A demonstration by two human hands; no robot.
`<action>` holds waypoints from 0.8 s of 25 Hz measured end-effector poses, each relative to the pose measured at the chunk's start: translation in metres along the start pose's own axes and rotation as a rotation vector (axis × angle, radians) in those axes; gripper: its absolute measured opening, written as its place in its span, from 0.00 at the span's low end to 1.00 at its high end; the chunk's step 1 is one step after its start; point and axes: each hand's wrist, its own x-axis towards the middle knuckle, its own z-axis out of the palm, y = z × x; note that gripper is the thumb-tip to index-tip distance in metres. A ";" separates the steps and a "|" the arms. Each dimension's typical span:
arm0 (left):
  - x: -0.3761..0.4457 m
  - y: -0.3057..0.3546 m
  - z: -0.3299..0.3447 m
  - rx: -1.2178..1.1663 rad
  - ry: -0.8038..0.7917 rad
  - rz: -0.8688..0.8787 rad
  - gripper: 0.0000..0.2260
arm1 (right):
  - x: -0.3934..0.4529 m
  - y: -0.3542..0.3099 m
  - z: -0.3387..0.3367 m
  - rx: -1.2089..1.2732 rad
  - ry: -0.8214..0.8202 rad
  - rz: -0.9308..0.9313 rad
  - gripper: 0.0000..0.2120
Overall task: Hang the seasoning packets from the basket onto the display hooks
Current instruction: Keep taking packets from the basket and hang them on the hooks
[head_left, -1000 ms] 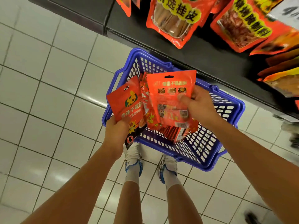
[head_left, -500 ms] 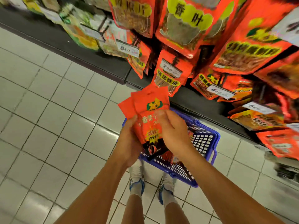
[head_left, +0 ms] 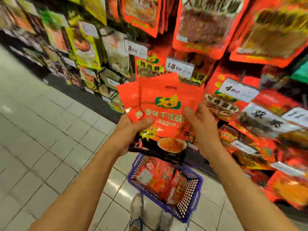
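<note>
since a second ago i've lifted the packets [head_left: 164, 114] from the basket [head_left: 191, 209] toward the hooks; left hand [head_left: 128, 132] pinches them fanned, right hand [head_left: 202, 125] steadies the edge, fingers loosely curled.

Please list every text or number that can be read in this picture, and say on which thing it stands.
"香辣干" then blurred: front seasoning packet.
"13.00", roughly: price tag.
"400": price tag.
Other tags, hanging packets and the basket's packets: too blurred to read.

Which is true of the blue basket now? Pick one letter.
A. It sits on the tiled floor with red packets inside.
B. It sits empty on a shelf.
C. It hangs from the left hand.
A: the blue basket sits on the tiled floor below both hands, with red packets lying inside.
</note>
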 end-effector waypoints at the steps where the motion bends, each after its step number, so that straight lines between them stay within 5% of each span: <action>1: -0.009 0.031 0.007 0.010 -0.036 0.068 0.17 | -0.002 -0.030 0.002 0.065 -0.018 -0.045 0.14; 5: -0.039 0.138 0.035 0.049 -0.063 0.281 0.23 | -0.020 -0.147 0.010 0.139 0.092 -0.170 0.08; 9: -0.055 0.228 0.046 -0.074 -0.011 0.396 0.16 | -0.027 -0.247 0.008 0.194 0.166 -0.314 0.01; 14: -0.055 0.312 0.041 -0.087 -0.057 0.572 0.18 | -0.025 -0.337 0.007 0.099 0.233 -0.447 0.15; 20: -0.038 0.376 0.019 -0.006 -0.063 0.635 0.10 | -0.005 -0.406 0.005 0.012 0.403 -0.525 0.10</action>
